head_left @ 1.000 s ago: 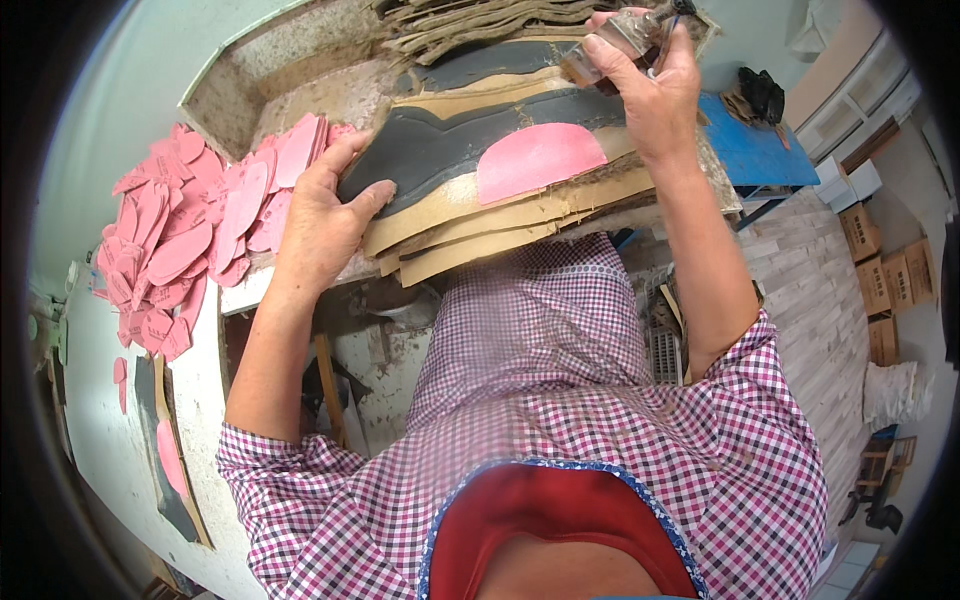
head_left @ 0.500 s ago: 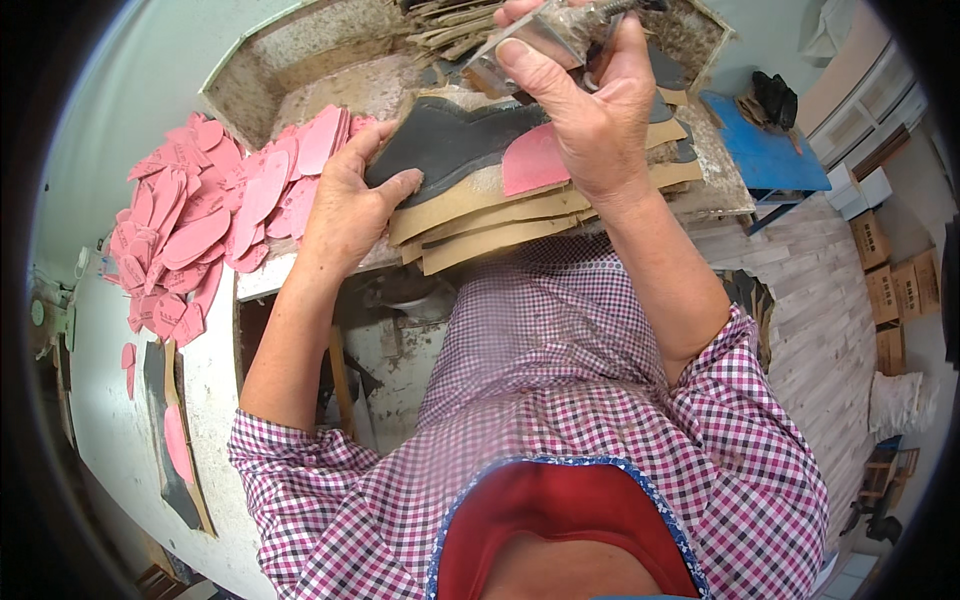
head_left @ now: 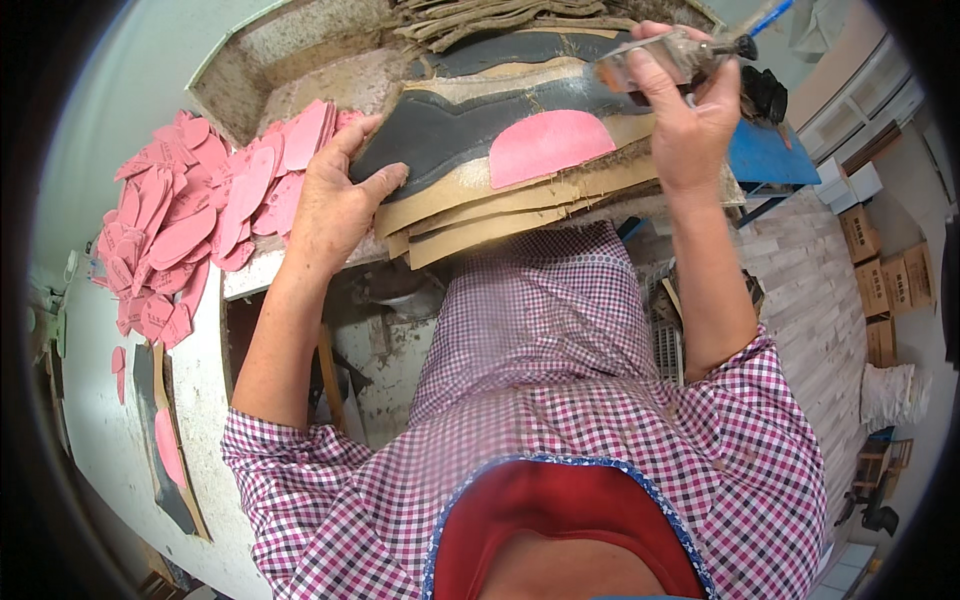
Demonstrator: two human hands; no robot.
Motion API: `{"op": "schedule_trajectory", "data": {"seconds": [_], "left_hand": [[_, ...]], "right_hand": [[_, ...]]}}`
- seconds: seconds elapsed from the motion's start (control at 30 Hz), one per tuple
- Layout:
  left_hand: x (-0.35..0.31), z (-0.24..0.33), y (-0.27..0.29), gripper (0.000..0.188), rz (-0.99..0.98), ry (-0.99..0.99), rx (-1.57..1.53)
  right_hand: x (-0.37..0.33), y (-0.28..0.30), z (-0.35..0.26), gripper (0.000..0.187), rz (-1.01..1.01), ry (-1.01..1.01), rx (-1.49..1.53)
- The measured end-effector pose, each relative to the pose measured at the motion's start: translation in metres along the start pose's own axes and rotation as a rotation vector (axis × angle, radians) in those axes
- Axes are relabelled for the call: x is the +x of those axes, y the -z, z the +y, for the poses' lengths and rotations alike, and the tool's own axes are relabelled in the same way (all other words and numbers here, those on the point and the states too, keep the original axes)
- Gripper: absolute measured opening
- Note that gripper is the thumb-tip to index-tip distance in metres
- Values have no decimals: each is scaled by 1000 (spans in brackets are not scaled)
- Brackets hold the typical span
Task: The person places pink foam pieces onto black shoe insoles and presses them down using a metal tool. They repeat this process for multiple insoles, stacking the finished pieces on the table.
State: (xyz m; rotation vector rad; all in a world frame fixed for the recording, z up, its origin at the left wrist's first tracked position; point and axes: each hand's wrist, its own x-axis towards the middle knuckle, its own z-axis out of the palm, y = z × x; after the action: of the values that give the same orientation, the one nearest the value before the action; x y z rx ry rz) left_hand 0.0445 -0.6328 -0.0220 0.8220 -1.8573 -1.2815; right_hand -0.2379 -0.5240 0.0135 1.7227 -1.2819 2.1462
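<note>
My left hand (head_left: 325, 195) pinches the left end of the top piece in a stack of flat, boot-shaped cut pieces (head_left: 430, 150), black along the middle with tan edges. Its thumb lies on top and the fingers go round the edge. A pink half-oval patch (head_left: 550, 147) lies flat on this piece, on the tan and black area. Over the right end of the stack, my right hand (head_left: 695, 125) is wrapped round a grimy spray gun (head_left: 665, 60) with a dark knob; motion blurs it. A blue hose (head_left: 770, 17) shows behind the gun.
A heap of pink oval patches (head_left: 165, 220) covers the table's left part. Another black and tan piece with a pink patch (head_left: 168, 440) lies nearer. Stiff brown strips (head_left: 500, 22) sit in the residue-coated booth (head_left: 235, 75) behind the stack. A blue table (head_left: 770, 155) and cardboard boxes (head_left: 905, 280) stand at right.
My right hand has swung right and slightly down with the spray gun, uncovering the whole pink patch. My left hand has shifted slightly left, still on the edge of the piece.
</note>
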Motion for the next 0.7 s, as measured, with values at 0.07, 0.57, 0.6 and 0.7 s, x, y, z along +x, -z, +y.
{"op": "schedule_trajectory", "data": {"seconds": [0.07, 0.57, 0.6, 0.7], "left_hand": [[0, 0, 0, 48, 6, 17, 0], [5, 4, -2, 39, 70, -105, -63], [7, 8, -2, 38, 72, -126, -76], [24, 35, 1, 35, 116, -262, -23]], "right_hand": [[-10, -21, -5, 35, 6, -28, 100], [-20, 13, -10, 31, 14, -10, 326], [-17, 19, -11, 31, 2, 10, 398], [-9, 27, -32, 34, 102, 104, 267]]}}
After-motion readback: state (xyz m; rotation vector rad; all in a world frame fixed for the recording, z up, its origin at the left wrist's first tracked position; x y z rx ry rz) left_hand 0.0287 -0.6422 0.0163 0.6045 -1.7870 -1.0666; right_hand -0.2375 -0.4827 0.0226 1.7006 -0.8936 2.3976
